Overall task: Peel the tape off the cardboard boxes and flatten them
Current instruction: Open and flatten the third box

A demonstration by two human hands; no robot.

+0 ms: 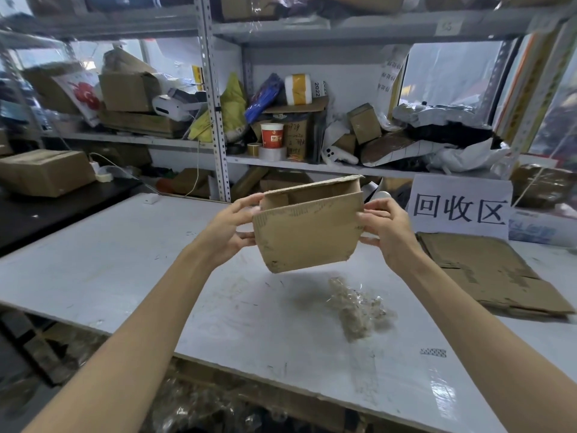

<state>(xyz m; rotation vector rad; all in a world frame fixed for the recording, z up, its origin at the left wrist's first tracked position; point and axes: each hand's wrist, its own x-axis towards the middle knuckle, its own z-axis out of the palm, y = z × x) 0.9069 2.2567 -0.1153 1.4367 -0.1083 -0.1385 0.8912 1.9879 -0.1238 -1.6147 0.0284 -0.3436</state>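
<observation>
Between your hands, up off the table [125,260], you hold the box [307,232]. Its top is open, and the far flap stands up behind the opening. The near face is plain brown, torn and scuffed along its edges. Your left hand [229,228] grips the box's left end, thumb up at the top corner and fingers curled against the side. Your right hand [387,228] grips the right end the same way, fingers wrapped on the edge.

Below your right hand, nearer to you, a wad of clear tape [356,304] lies crumpled on the table. Out past your right wrist, flat cardboard [487,273] lies in a low stack on the table. Beyond your right hand a white sign [460,207] with large black characters stands upright at the table's back edge. Farther out, past both hands, a metal shelf [312,165] is crowded with boxes, bags, tape rolls and a red paper cup [272,135].
</observation>
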